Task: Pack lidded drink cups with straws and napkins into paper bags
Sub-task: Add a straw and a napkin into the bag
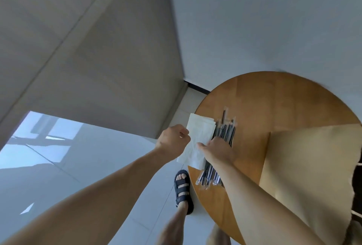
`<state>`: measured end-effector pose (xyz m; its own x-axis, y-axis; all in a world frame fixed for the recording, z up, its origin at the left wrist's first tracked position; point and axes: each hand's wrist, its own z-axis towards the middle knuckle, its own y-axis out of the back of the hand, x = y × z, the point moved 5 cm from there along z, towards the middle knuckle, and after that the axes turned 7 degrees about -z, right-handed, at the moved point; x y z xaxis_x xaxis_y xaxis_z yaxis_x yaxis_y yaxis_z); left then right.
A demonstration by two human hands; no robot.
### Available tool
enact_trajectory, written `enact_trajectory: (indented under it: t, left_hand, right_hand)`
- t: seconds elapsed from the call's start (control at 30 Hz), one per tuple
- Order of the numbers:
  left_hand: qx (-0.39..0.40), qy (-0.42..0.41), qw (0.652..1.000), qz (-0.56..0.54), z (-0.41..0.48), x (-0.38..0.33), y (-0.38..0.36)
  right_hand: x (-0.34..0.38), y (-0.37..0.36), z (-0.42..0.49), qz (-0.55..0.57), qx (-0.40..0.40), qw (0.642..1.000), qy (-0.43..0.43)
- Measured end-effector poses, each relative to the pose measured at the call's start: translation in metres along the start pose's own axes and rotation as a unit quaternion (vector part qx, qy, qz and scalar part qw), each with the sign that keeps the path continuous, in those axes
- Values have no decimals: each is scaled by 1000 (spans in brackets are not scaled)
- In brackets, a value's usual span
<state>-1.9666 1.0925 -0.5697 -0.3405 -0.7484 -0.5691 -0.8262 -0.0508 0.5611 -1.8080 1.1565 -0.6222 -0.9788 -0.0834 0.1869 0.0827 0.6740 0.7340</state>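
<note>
- Round wooden table (274, 97) at your 4 o'clock.
- Paper bag (313, 166) lies on its 4 o'clock side.
- Napkins (197, 133) overhang its 9 o'clock edge, touching the straws (225, 131).
- Your left hand (173, 141) pinches the napkins; your right hand (219, 150) covers the straws, its grip impossible to tell.

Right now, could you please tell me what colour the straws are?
Black straws, clear wrappers; head view.

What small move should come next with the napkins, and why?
Probably lift the top napkin clear of the stack: the left hand pinches its edge, the right hand rests on the straws, and the paper bag lies alongside.
</note>
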Motion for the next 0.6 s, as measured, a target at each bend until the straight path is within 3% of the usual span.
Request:
enact_trajectory:
  t: [0.2,0.37,0.5,0.6]
  left_hand:
    - [-9,11,1000,-20,-3,9,-5]
    - [-15,14,999,-27,-6,7,-1]
    - [-26,27,998,-60,-7,1,1]
    - [15,65,990,-122,-8,-5,-7]
  right_hand:
    - [1,-4,0,-25,-32,999,-6]
    - [4,0,-6,15,-62,998,23]
    - [4,7,-9,181,-45,981,57]
    - [-2,15,-17,351,-7,930,110]
